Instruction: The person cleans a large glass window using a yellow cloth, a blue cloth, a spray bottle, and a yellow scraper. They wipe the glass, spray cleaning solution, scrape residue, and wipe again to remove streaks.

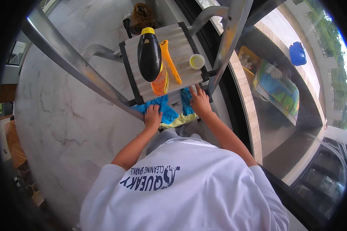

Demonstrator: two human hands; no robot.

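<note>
My left hand (153, 117) has its fingers curled over a bright blue cloth (168, 111) below the top platform of an aluminium stepladder (133, 72). My right hand (201, 101) is at the platform's front edge, fingers spread, beside a second blue cloth (186, 101). Beneath both hands a pale yellow-green cloth (180, 119) lies over a lower step. On the ribbed platform stands a spray bottle with a black and yellow head (149, 56) and orange liquid (160, 83). An orange-handled tool (170, 62) lies next to it, and a small round tub (197, 61) sits near the right edge.
Curved ladder rails (66, 52) rise on both sides. A black-framed glass door or window (240, 115) runs along the right; beyond it are a yellow crate (248, 60), a colourful folded mat (280, 89) and a blue container (297, 54). A coiled brown cord (143, 16) lies behind the ladder.
</note>
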